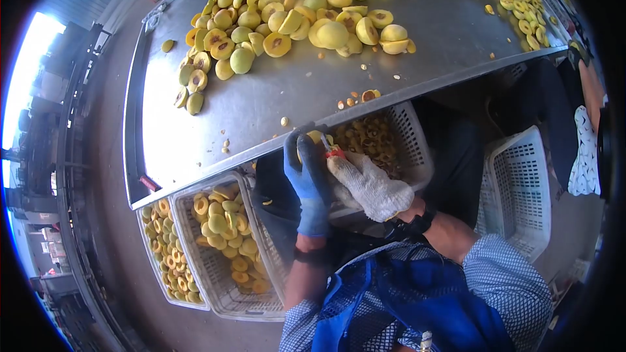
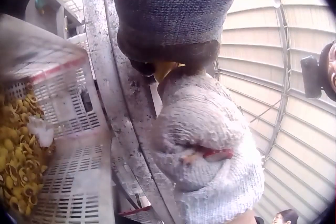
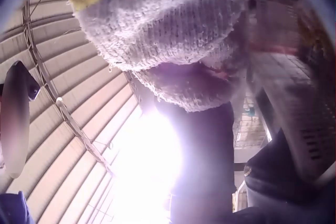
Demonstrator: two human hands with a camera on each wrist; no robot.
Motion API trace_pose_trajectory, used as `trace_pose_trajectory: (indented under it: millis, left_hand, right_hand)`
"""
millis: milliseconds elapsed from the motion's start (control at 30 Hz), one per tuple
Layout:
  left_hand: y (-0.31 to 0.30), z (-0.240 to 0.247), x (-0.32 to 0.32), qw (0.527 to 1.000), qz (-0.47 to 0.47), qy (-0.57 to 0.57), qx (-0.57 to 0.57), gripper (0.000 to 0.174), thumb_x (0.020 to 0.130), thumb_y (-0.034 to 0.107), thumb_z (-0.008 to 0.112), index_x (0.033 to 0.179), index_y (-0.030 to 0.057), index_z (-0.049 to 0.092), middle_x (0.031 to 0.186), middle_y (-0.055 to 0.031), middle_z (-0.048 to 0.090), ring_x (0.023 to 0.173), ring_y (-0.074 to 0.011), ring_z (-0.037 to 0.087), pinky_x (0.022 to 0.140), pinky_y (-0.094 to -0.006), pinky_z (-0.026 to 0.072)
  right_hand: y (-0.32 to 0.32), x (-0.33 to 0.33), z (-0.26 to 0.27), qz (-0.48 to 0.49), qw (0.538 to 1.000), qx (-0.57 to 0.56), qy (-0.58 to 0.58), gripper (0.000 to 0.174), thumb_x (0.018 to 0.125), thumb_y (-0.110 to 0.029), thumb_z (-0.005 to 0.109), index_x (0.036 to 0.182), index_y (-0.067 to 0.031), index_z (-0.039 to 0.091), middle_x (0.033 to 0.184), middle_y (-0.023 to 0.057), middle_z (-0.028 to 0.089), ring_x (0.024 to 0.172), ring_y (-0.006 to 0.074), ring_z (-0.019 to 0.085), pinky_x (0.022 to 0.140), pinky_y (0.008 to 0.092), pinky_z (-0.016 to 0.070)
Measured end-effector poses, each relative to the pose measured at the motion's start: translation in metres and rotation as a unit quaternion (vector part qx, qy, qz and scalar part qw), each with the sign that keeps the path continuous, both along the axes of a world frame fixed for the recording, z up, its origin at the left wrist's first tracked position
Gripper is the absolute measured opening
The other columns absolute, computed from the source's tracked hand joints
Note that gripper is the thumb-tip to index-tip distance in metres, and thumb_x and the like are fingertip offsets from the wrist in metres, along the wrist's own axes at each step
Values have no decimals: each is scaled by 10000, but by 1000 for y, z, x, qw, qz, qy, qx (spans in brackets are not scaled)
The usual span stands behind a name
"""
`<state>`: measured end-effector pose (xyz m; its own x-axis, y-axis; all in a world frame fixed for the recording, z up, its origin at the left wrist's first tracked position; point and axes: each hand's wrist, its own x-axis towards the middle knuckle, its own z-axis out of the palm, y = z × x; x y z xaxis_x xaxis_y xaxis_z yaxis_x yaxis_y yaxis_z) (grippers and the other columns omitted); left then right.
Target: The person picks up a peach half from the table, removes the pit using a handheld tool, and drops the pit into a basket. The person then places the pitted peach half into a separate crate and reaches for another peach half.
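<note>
In the head view my left hand [image 1: 305,182], in a blue glove with dark-coated fingers, holds a yellow peach half [image 1: 315,136] at the table's near edge. My right hand [image 1: 375,186], in a white knitted glove, grips a small red-handled tool [image 1: 334,152]; its thin metal end meets the fruit. Seen from the left wrist, the white glove [image 2: 210,113] is curled in a fist, with the tool's red handle [image 2: 219,154] showing between its folds. Most of the fruit is hidden by the blue-grey glove [image 2: 168,19]. Below the hands sits a crate of brown-yellow scraps [image 1: 368,140].
A metal table [image 1: 261,101] carries a big heap of peach halves [image 1: 287,6], plus another pile [image 1: 521,10] at far right. Crates of halves [image 1: 225,309] stand at left, another white crate [image 1: 521,189] at right. A person's patterned sleeve [image 1: 585,156] shows at the right edge.
</note>
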<state>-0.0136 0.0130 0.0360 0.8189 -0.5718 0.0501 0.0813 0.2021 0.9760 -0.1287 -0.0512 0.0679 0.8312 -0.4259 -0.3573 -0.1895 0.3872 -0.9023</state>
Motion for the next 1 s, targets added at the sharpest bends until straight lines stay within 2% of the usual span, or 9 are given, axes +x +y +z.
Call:
trace_pose_trajectory:
  millis: [67,100,400,500,600,700,800,900,1000]
  left_hand:
    - [-2,1,-1,1000,5,7,-10,424,1041,353,452,1210,-14,581,1089,-130,664,1000,-202,629,918,-328,492]
    - [-2,2,-1,1000,7,11,-13,432,1043,358,446,1208,-16,584,1081,-136,669,990,-205,635,914,-328,494]
    - [-6,-6,1,998,31,-55,17,386,1032,312,472,1116,-31,628,1017,-84,668,921,-129,611,820,-267,488]
    - [0,-5,10,1000,-27,7,4,357,1025,284,494,1060,-31,660,969,-72,689,847,-119,628,749,-252,507]
    - [4,1,12,995,-57,-30,74,316,1009,249,528,1020,-27,682,929,-60,702,789,-114,638,679,-242,517]
    - [5,-8,20,988,-132,-40,70,280,994,222,554,1008,-22,692,935,-64,704,788,-108,639,653,-240,517]
    - [5,3,23,975,-181,-64,110,418,1004,368,535,984,-26,674,930,-85,698,772,-140,642,702,-281,523]
    - [5,-4,19,986,-151,-25,64,370,1011,318,517,970,-7,689,915,-68,695,778,-116,634,681,-259,516]
    - [2,-19,19,987,-154,10,-32,477,1021,430,468,963,2,671,937,-76,685,781,-133,636,716,-281,520]
  right_hand:
    - [7,6,-6,-36,965,-261,3,418,978,-434,541,1123,-50,619,832,143,688,716,334,668,638,388,520]
    - [4,3,5,11,963,-259,81,439,966,-414,547,1184,-37,601,971,224,684,951,449,633,804,452,515]
    - [2,4,5,16,951,-287,115,454,951,-463,549,1113,-44,612,966,242,669,929,452,627,764,483,516]
    - [4,1,-3,37,956,-278,91,454,955,-465,539,1132,-52,608,982,246,663,929,475,613,765,493,513]
    - [10,-3,-17,28,950,-304,69,417,965,-463,540,1087,-74,622,882,159,693,751,368,671,626,415,522]
    - [18,-14,-11,12,998,55,7,382,979,-469,536,1036,-100,621,753,25,635,576,156,596,484,291,449]
    - [17,-14,-16,34,996,84,18,352,994,-457,524,1019,-114,602,711,-52,546,542,28,465,437,203,360]
    - [18,-13,-11,11,974,225,-23,342,1004,-430,515,1038,-99,595,765,-37,577,516,47,462,423,215,355]
    - [9,-15,-24,120,933,331,-68,301,1006,-389,523,1077,-106,600,867,-11,610,628,76,543,528,229,441]
